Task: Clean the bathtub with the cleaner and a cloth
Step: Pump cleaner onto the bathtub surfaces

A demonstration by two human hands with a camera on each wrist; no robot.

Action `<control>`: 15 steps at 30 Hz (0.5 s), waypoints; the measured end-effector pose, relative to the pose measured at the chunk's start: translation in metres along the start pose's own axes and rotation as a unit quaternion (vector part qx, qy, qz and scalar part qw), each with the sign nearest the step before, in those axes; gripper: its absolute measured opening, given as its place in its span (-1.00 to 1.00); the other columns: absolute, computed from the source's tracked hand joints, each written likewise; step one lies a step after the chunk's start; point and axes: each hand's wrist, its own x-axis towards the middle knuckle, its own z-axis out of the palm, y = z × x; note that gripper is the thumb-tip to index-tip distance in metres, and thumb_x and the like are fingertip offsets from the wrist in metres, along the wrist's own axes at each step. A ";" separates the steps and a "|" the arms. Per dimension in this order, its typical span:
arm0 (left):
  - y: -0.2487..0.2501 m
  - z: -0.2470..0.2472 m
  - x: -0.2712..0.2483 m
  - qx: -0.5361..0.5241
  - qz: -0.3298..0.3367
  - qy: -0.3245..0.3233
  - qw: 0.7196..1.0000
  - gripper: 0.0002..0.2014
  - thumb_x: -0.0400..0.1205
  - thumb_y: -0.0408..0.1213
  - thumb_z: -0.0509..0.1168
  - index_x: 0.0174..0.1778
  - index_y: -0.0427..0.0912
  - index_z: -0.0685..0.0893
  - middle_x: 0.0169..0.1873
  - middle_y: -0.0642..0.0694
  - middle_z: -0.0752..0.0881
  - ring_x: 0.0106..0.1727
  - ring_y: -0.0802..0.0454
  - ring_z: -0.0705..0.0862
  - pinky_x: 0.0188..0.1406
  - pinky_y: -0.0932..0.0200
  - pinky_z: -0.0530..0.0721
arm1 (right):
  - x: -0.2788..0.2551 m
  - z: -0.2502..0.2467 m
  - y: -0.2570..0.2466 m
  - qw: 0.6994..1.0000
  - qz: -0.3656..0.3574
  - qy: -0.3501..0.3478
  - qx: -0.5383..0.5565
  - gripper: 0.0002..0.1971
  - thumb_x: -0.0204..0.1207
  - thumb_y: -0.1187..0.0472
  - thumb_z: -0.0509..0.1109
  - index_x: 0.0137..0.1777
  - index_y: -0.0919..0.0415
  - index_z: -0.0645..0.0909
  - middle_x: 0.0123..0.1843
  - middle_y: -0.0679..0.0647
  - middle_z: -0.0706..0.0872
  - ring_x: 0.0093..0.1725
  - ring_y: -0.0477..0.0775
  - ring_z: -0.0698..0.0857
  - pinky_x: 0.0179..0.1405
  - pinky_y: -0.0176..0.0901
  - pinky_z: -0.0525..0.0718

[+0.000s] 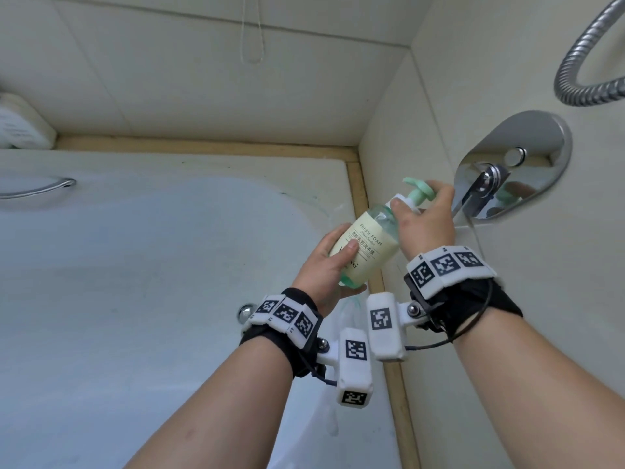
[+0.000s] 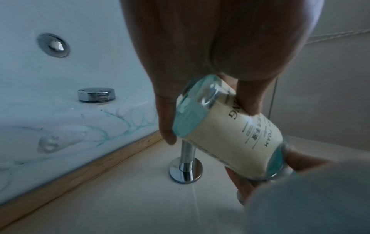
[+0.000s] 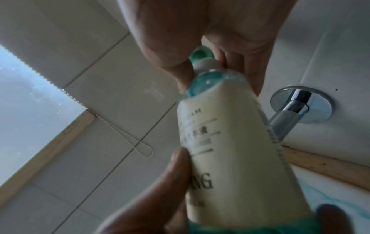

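Note:
The cleaner bottle (image 1: 367, 242) is clear with green liquid, a cream label and a mint pump head (image 1: 417, 189). It is tilted, held in the air above the tub's right rim. My left hand (image 1: 329, 265) grips its lower body (image 2: 226, 129), thumb across the label. My right hand (image 1: 422, 221) pinches the white collar under the pump (image 3: 206, 64). The white bathtub (image 1: 152, 282) lies below and to the left, with green swirls of cleaner (image 2: 128, 121) on its inner wall. No cloth is in view.
A chrome mixer plate with its lever (image 1: 510, 167) sits on the right wall, and a shower hose (image 1: 581, 69) loops above it. A chrome pipe (image 2: 187, 166) meets the tiled ledge. The tub has a grab handle (image 1: 37, 187), an overflow cap (image 2: 53, 45) and a chrome knob (image 2: 96, 94). White bottles (image 1: 20, 121) stand far left.

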 end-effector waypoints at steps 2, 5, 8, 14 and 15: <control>0.007 0.000 0.005 0.008 0.008 -0.002 1.000 -0.63 0.73 -0.24 0.21 0.45 0.12 0.44 0.13 -0.10 0.64 0.10 -0.15 0.62 0.10 -0.19 0.66 | 0.002 0.002 -0.003 1.000 -0.018 -0.001 -0.014 -0.44 0.54 0.13 0.39 0.48 -0.06 0.23 -0.02 -0.01 0.58 -0.30 -0.22 0.56 -0.46 -0.41 0.41; 0.013 -0.005 0.009 0.007 0.007 0.012 1.000 -0.62 0.73 -0.23 0.21 0.47 0.10 0.43 0.14 -0.10 0.64 0.12 -0.17 0.62 0.14 -0.23 0.64 | 0.009 0.009 -0.011 0.999 -0.018 -0.024 -0.021 -0.39 0.51 0.11 0.42 0.47 -0.07 0.20 0.06 0.10 0.64 -0.22 -0.05 0.63 -0.25 -0.28 0.54; 0.023 -0.013 0.011 0.019 0.018 0.029 0.999 -0.65 0.72 -0.24 0.22 0.43 0.11 0.46 0.19 -0.16 0.63 0.10 -0.17 0.62 -0.01 -0.14 0.68 | 0.016 0.019 -0.018 0.999 -0.001 -0.036 -0.016 -0.54 0.52 0.15 0.43 0.32 -0.01 0.29 0.01 0.04 0.63 -0.29 -0.15 0.61 -0.57 -0.50 0.43; 0.030 -0.046 0.004 0.016 0.015 0.047 0.999 -0.69 0.73 -0.21 0.22 0.39 0.13 0.49 0.17 -0.14 0.62 0.11 -0.18 0.62 0.10 -0.25 0.66 | 0.003 0.052 -0.021 0.997 -0.024 -0.058 -0.033 -0.61 0.49 0.11 0.43 0.21 -0.12 0.33 -0.04 -0.03 0.63 -0.23 -0.02 0.66 -0.31 -0.29 0.56; 0.031 -0.052 0.003 0.014 0.016 0.051 0.998 -0.68 0.73 -0.21 0.21 0.40 0.12 0.49 0.18 -0.14 0.62 0.13 -0.18 0.62 0.14 -0.28 0.65 | 0.001 0.059 -0.023 0.997 -0.030 -0.067 -0.038 -0.57 0.49 0.10 0.43 0.26 -0.13 0.32 -0.05 -0.04 0.62 -0.22 0.01 0.66 -0.22 -0.22 0.57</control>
